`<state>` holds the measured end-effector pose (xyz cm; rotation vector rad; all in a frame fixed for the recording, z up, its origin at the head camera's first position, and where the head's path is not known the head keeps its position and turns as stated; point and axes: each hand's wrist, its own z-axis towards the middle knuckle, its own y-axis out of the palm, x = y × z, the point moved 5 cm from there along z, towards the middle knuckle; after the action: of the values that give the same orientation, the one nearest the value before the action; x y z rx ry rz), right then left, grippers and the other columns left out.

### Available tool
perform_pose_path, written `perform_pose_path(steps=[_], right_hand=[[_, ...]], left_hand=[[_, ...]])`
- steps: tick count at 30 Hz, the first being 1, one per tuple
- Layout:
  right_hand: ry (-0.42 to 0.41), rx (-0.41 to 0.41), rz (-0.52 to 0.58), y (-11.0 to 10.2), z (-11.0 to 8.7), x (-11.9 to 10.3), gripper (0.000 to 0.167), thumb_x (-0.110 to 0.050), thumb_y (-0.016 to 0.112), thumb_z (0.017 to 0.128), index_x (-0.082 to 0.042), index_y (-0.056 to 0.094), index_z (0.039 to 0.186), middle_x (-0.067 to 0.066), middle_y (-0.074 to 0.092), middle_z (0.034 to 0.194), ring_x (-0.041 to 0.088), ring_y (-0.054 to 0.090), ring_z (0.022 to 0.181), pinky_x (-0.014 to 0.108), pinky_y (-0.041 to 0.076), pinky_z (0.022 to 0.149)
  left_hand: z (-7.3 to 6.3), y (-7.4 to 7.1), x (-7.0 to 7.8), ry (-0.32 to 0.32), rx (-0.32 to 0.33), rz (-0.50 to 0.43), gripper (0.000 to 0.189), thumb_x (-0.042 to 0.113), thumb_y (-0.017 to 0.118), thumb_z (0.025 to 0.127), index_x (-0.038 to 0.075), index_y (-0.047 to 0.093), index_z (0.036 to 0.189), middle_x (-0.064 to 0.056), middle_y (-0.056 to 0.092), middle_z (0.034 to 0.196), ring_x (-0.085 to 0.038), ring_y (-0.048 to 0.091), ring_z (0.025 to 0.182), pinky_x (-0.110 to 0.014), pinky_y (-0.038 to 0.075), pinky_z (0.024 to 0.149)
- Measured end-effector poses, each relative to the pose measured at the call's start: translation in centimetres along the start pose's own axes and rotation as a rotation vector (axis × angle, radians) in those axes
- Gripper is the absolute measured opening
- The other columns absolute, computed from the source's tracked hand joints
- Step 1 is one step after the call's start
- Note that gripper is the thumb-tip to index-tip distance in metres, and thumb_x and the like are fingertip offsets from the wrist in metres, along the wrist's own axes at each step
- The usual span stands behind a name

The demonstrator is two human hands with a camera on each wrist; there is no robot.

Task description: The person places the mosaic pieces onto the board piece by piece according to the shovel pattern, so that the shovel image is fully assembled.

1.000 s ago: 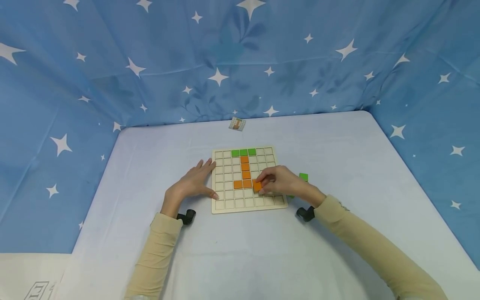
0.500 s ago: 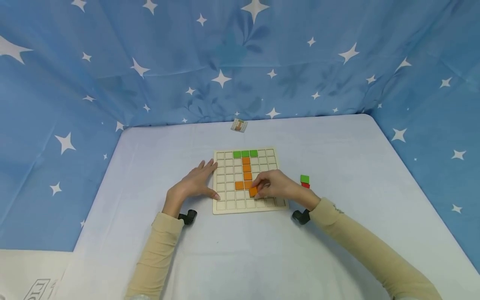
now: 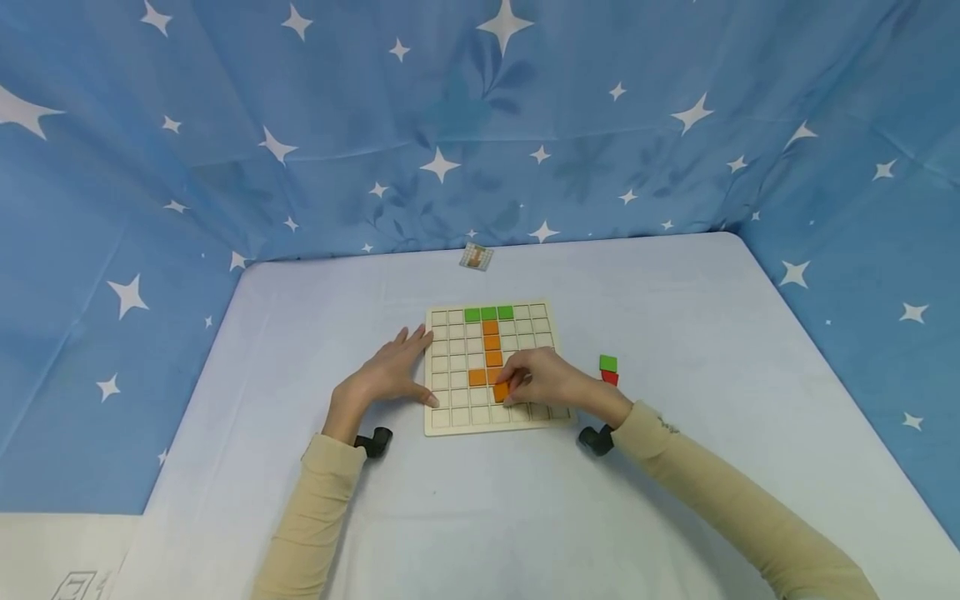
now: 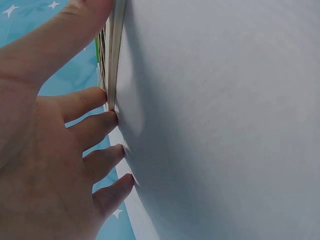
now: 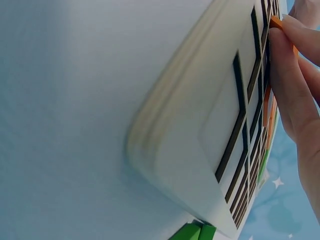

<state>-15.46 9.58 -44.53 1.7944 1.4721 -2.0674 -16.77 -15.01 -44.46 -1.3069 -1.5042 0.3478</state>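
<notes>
A pale wooden grid board (image 3: 447,425) lies on the table. Three green tiles (image 3: 489,314) sit in its far row, with a column of orange tiles (image 3: 491,342) running down from the middle one. One more orange tile (image 3: 477,377) lies left of the column's near end. My right hand (image 3: 551,379) pinches an orange tile (image 3: 501,392) between thumb and fingertips, low over the board just nearer me than the column. My left hand (image 3: 386,369) is spread along the board's left edge, its thumb reaching onto the border; in the left wrist view the fingers (image 4: 95,127) lie straight.
Right of the board lie a loose green tile (image 3: 608,363) and a red tile (image 3: 610,378), partly behind my right wrist. A small patterned card (image 3: 476,257) lies at the far side. Black wrist cameras (image 3: 597,440) hang under both wrists. A blue star-printed curtain (image 3: 337,150) closes off the back.
My right hand has carried the pinched orange tile left and slightly towards me, from the right of the orange row to just below the column. My left hand has stayed at the board's edge.
</notes>
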Motion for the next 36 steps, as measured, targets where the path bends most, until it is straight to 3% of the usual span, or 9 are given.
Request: perform_pose_path(steps=[23,36], right_hand=[[-0.12,0.009,-0.194,0.5,0.2,-1.5,0.023,-0.006,0.086,0.082,-0.002,0.076,0.103,0.002,0.067,0.091,0.006,0.061,0.076,0.016,0.056,0.07],[-0.142,0.017,-0.198,0.3,-0.4,-1.2,0.028,-0.004,0.083,0.084,-0.002,0.076,0.111,0.006,0.068,0.097,0.012,0.064,0.081,0.021,0.058,0.075]], left_hand=[[0.3,0.1,-0.1,0.01,-0.002,0.011,0.119,0.039,0.091,0.077,0.009,0.018,0.166,-0.011,0.005,0.174,-0.037,-0.002,0.16,-0.056,0.007,0.13],[0.2,0.0,-0.1,0.01,-0.005,0.008,0.119,0.038,0.091,0.076,0.008,0.019,0.166,-0.012,0.005,0.174,-0.037,-0.002,0.16,-0.056,0.006,0.13]])
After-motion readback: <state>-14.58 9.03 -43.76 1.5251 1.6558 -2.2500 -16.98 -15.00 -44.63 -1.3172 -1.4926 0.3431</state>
